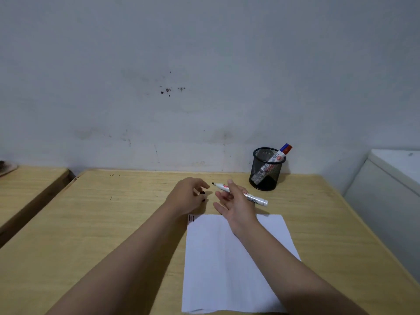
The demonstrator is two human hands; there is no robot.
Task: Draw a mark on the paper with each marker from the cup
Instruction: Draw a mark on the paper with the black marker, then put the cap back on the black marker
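Two bare forearms come in from the bottom edge, with no sleeve, watch, bracelet or ring on any part that shows. The left hand [187,196] and the right hand [234,202] are both ungloved, slender, with long fingers. Nails are too small and blurred to describe.
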